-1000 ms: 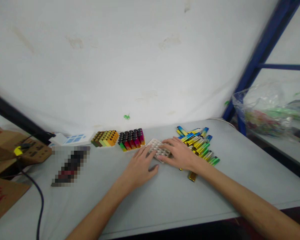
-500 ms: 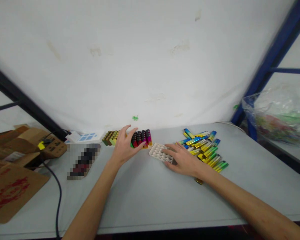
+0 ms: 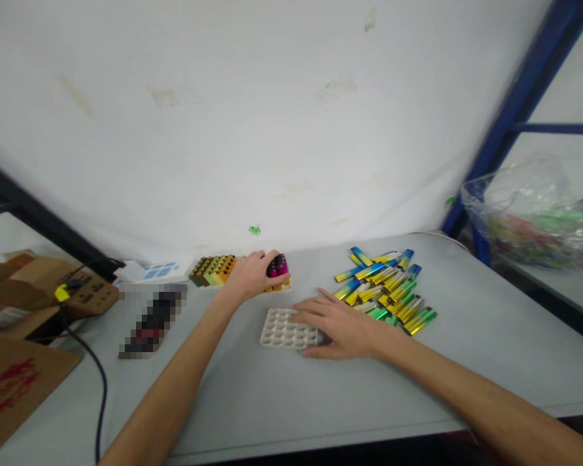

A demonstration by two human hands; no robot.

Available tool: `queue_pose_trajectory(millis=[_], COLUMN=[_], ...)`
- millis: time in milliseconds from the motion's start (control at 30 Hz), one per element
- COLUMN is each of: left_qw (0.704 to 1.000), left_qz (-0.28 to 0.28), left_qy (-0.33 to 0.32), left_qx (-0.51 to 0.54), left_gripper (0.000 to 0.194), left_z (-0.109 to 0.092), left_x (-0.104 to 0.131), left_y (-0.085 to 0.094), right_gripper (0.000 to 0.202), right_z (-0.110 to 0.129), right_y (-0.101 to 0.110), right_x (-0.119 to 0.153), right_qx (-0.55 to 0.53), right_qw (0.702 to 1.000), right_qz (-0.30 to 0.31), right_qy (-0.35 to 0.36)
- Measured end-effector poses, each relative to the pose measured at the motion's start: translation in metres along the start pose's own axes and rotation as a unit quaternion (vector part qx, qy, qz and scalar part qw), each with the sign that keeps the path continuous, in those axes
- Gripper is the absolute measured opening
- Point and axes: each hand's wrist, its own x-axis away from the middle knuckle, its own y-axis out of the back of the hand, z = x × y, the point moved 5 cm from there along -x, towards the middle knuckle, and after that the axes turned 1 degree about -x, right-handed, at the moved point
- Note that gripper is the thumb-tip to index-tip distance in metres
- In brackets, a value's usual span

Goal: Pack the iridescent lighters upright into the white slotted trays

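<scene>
One white holed tray point(image 3: 284, 329) partly under the right hand point(image 3: 342, 329), loosely spread fingers across its right end

The bare left hand's grip point(image 3: 253, 275) is palm-down, fingers bent; its bare left forearm point(image 3: 189, 372) angles up from below. The bare right hand's grip point(image 3: 337, 329) (set lower) spreads its fingers leftward, bare right forearm point(image 3: 451, 378) aslant.

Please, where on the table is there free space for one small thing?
Bare table lies between the white tray and the front edge, and right of the shiny pile. Crowded: the back, where the left hand is at the dark-topped upright pieces.
</scene>
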Motion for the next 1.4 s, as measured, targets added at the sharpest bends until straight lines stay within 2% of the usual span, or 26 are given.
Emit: queue_pose_trajectory(millis=[67,133,267,433,633,800,900,1000,1067,1167,1267,1333,1400], left_qw=[1.0,0.998,0.99,0.972,0.935,0.918,0.925,0.932,0.937,0.948,0.955,0.958,0.961], left_qz=[0.0,-0.001,0.003,0.045,0.073,0.086,0.08,0.064,0.052,0.016,-0.051,-0.075,-0.065], left_qy=[-0.031,-0.065,-0.122,-0.193,-0.283,-0.324,-0.311,-0.283,-0.265,-0.237,-0.212,-0.165,-0.098], left_qx=[0.006,0.022,0.077,0.126,0.2,0.212,0.203,0.216,0.223,0.209,0.199,0.221,0.25], left_gripper=[0.06,0.059,0.058,0.055,0.042,0.037,0.043,0.067,0.076,0.085,0.104,0.111,0.115], left_z=[-0.002,-0.007,-0.021,-0.053,-0.098,-0.125,-0.13,-0.129,-0.127,-0.121,-0.111,-0.1,-0.088], left_x=[0.0,-0.001,-0.014,-0.042,-0.067,-0.072,-0.068,-0.06,-0.055,-0.048,-0.036,-0.022,-0.006], left_y=[0.0,0.0,0.002,0.007,0.018,0.023,0.021,0.017,0.013,0.011,0.015,0.016,0.012], right_gripper=[0.056,0.047,0.031,0.029,0.036,0.044,0.064,0.087,0.096,0.097,0.092,0.091,0.089], right_z=[0.001,-0.005,-0.03,-0.063,-0.092,-0.089,-0.082,-0.079,-0.079,-0.081,-0.081,-0.077,-0.069], right_y=[0.006,0.015,0.032,0.05,0.063,0.061,0.058,0.055,0.052,0.05,0.05,0.05,0.051], right_x=[-0.002,-0.001,0.003,0.013,0.026,0.024,0.022,0.021,0.02,0.02,0.021,0.02,0.017], right_qx=[0.01,0.023,0.029,0.043,0.027,-0.044,-0.047,-0.042,-0.046,-0.039,-0.024,-0.007,0.015], right_qw=[0.999,0.995,0.971,0.94,0.916,0.932,0.939,0.942,0.948,0.952,0.951,0.952,0.955], right_qz=[-0.037,-0.101,-0.22,-0.302,-0.332,-0.281,-0.26,-0.249,-0.236,-0.233,-0.228,-0.222,-0.223], right_qy=[0.001,-0.016,-0.085,-0.152,-0.225,-0.224,-0.219,-0.222,-0.21,-0.196,-0.209,-0.209,-0.195])
